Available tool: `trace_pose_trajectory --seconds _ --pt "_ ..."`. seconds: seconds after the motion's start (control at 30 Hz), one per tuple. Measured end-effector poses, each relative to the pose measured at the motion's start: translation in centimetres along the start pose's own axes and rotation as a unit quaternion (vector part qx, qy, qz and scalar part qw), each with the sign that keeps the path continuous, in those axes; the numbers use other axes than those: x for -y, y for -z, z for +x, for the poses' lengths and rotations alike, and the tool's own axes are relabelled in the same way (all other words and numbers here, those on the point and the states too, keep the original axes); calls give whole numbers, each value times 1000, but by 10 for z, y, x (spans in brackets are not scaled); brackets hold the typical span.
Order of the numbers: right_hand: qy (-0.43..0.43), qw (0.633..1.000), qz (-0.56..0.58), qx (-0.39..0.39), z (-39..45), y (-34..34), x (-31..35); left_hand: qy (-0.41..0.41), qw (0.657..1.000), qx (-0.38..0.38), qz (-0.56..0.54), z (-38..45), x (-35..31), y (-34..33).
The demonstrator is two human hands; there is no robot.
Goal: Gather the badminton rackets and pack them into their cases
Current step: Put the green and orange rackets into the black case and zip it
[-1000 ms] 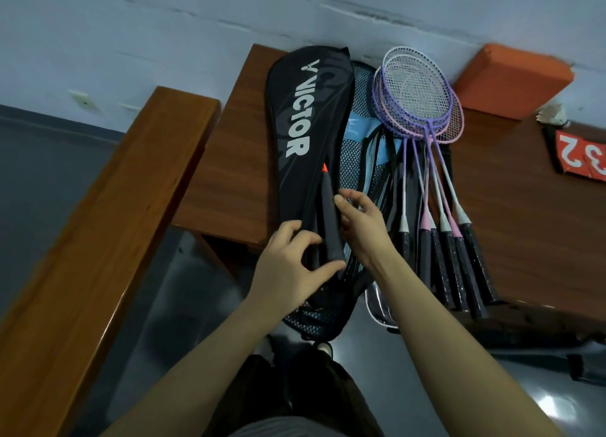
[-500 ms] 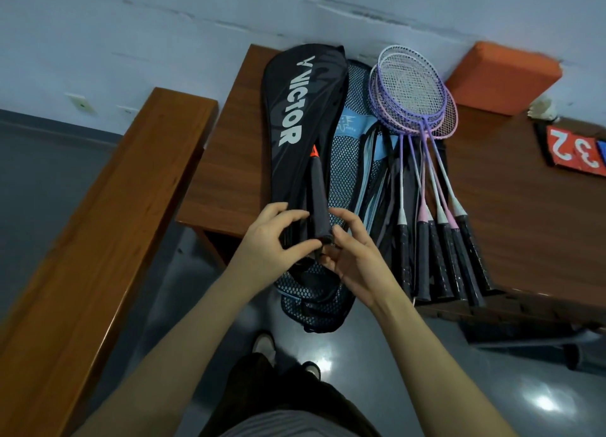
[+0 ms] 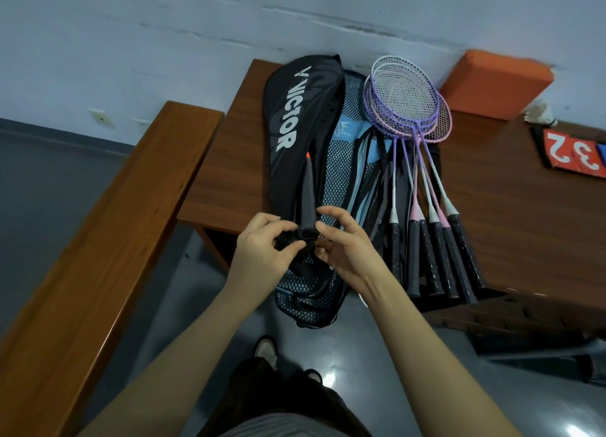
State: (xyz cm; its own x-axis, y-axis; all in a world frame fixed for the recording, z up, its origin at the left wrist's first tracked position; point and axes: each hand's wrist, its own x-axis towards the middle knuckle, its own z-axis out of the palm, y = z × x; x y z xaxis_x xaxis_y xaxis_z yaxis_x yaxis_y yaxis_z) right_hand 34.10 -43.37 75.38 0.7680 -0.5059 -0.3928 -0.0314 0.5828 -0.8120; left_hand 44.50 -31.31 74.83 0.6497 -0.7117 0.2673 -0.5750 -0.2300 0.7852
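A black case [image 3: 296, 131] marked "VICTOR" lies lengthwise on the wooden desk [image 3: 226, 180], its lower end overhanging the near edge. A dark racket handle [image 3: 308, 203] sticks out of the case's opening, with a spot of orange where it meets the fabric. The left hand [image 3: 262, 249] pinches the case's dark fabric at the butt of that handle, its fingers curled round the material. The right hand [image 3: 344, 249] is at the other side of the handle's end, fingers bent and touching it; whether they actually grip it I cannot tell. Beneath and just right of the black case lie blue mesh cases [image 3: 341, 174], overlapping it. Beside them rests a fan of purple and pink rackets [image 3: 406, 108], heads stacked toward the wall, black grips pointing to the desk's near edge. An orange block [image 3: 495, 82] sits against the wall, and a red card [image 3: 574, 154] reading 3 and 2 lies at the far right.
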Motion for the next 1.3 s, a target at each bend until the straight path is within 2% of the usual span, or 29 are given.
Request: trace_pose_trajectory --seconds 0.23,0.37,0.5,0.57,0.77,0.87,1.07,1.23,1.3 --pt "10 999 -31 -19 0 -2 4 28 997 -2 -78 -4 -13 3" --pt "17 998 -59 -25 -4 2 -2 9 999 12 -52 -13 -15 -3" --pt "22 997 -45 -62 -11 13 -4 31 996 79 -24 -23 -5 -15" --pt "15 992 -82 -92 -14 20 -6 36 992 119 -26 -28 0 -24" --pt "36 958 -216 -183 -17 53 -11 27 977 209 -10 -25 2 -51" --pt "52 924 -310 -216 -19 73 -11 -2 975 218 37 -18 -1 -64" --pt "2 850 -485 -207 -11 96 -26 -41 957 245 151 5 1 -83" --pt "24 812 -535 -234 23 95 -24 -76 946 250 192 43 22 -82" --pt "35 809 -531 -249 47 91 -15 -73 946 248 198 67 37 -80"
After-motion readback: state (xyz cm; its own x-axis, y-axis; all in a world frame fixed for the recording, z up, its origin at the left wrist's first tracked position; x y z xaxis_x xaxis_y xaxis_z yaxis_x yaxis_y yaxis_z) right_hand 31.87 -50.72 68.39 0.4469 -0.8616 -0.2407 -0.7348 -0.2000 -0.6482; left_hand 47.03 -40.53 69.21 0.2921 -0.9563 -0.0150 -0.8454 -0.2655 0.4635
